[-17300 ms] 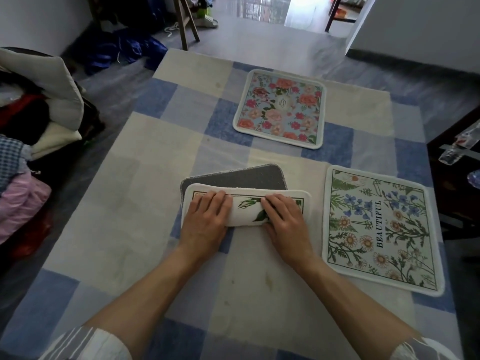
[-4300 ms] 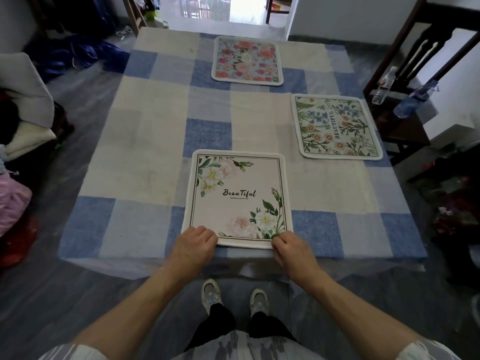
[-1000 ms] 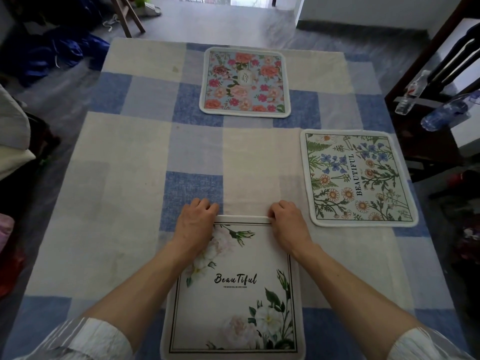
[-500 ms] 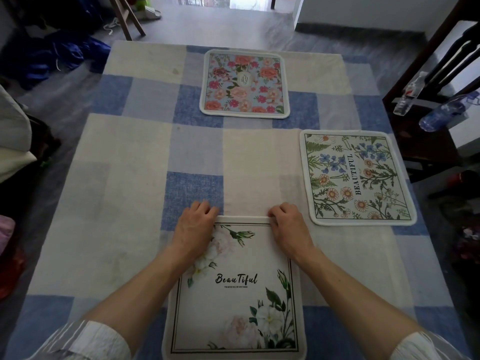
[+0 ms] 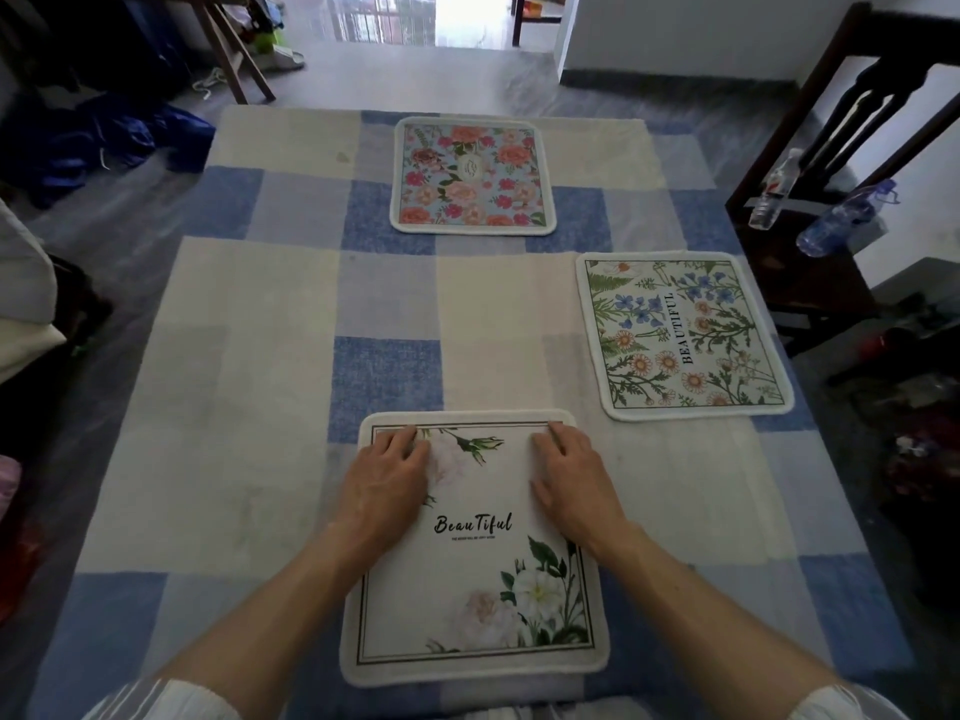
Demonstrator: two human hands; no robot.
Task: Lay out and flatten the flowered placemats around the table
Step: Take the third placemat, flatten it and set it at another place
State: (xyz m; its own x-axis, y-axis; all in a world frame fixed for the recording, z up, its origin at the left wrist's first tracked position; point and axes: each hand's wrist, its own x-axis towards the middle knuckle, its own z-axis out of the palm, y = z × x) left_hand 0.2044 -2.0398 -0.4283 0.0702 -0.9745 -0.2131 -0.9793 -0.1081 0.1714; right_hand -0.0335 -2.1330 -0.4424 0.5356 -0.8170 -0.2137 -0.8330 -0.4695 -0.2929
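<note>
The square white fabric placemat with pale roses (image 5: 475,574) lies at the near edge of the checked blue-and-cream tablecloth (image 5: 249,356). The left hand (image 5: 387,485) and right hand (image 5: 569,483) rest flat on its far half, fingers released and straight, likely pressing out curl. 2 others lie flat: the blue rose-print mat (image 5: 471,175) far, the white daisy-print mat (image 5: 680,332) right.

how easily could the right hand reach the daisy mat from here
Likely yes: the right hand rests flat on the near mat, holding nothing, and only bare tablecloth lies between it and the daisy mat.
</note>
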